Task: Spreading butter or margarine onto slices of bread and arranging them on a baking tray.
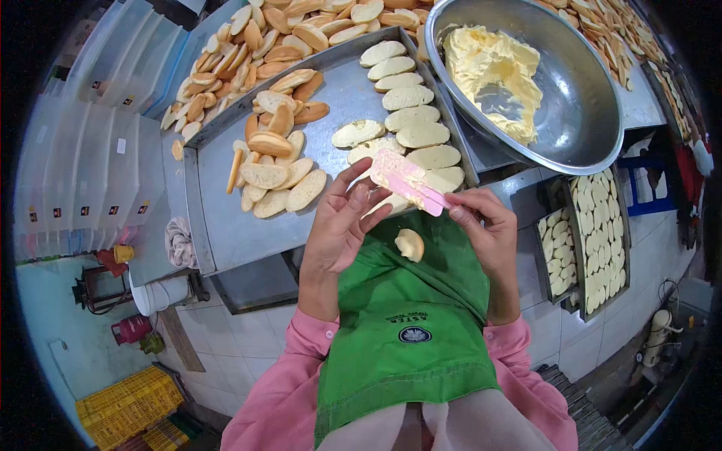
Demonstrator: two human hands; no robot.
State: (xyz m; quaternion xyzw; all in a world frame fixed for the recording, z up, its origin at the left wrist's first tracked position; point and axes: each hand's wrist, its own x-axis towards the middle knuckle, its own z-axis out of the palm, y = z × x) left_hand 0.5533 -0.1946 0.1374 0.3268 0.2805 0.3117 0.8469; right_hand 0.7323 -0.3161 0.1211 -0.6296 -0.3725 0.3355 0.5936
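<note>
My right hand [486,225] grips the handle of a pink spatula [397,176], whose blade is smeared with pale cream. Beside the blade, my left hand [341,222] is held palm up with fingers apart and nothing in it. Below the spatula, a bread piece with cream on it [410,246] shows against my green apron [406,293]; whether it rests there or is falling I cannot tell. A metal tray [225,225] lies before me. Cream-coated oval bread slices [414,119] line its right side, and plain slices [271,175] are heaped at its left.
A large steel bowl [581,107] holding yellow cream [496,73] overhangs the tray's right. Loose bread slices [293,34] are piled behind. Filled trays [599,242] stand lower right. Clear plastic containers [73,169], a folded cloth [180,242] and yellow crates [130,400] are at left.
</note>
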